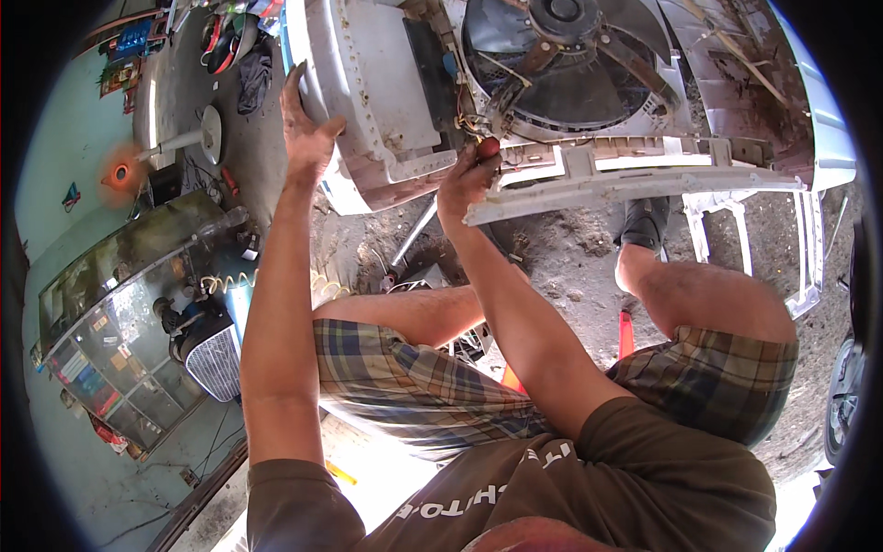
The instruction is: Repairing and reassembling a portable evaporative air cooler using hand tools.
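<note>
In front of me is the metal casing of an outdoor air-conditioner unit (368, 83), worn and stained, with a dark fan (561, 55) in it. My left hand (311, 138) rests against the casing's left edge, fingers stretched and thumb apart. My right hand (467, 189) is closed at the casing's near side, beside a bunch of thin wires (474, 121). From its fingers shows the rounded red end of a tool handle (487, 147); the rest is hidden. A loose-looking white metal strip (644, 184) runs right from my right hand along the near side.
On the left are a glass display cabinet (129, 322), a mesh-fronted device (213, 359), a coiled yellow hose (230, 281) and a fan with an orange centre (120, 174). A white metal frame (736, 230) lies at right. A wheel (839, 396) stands at the right rim.
</note>
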`<state>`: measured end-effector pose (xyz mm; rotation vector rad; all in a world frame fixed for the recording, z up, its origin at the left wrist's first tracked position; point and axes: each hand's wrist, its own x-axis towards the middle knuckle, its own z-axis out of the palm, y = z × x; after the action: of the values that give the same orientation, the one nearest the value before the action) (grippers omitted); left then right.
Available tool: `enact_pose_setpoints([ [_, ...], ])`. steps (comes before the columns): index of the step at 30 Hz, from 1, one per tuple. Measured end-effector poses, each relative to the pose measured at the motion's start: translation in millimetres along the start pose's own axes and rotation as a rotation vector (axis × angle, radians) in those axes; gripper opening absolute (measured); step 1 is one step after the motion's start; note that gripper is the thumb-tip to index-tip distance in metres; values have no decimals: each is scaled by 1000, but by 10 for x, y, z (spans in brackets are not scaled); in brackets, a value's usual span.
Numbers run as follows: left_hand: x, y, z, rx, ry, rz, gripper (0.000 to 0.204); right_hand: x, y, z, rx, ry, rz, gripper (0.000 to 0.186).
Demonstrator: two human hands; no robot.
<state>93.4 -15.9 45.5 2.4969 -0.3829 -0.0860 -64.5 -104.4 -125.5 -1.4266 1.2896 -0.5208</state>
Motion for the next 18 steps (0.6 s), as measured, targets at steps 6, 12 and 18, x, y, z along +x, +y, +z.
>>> enact_pose_setpoints([
  [6, 17, 84, 67, -78, -10, -26, 99, 267, -217, -161, 32, -41, 53, 39],
  [12, 32, 91, 54, 55, 14, 92, 98, 233, -336, -164, 205, 35, -2, 36],
  [18, 36, 72, 127, 149, 59, 174, 94, 131, -374, -327, 65, -66, -192, 39],
])
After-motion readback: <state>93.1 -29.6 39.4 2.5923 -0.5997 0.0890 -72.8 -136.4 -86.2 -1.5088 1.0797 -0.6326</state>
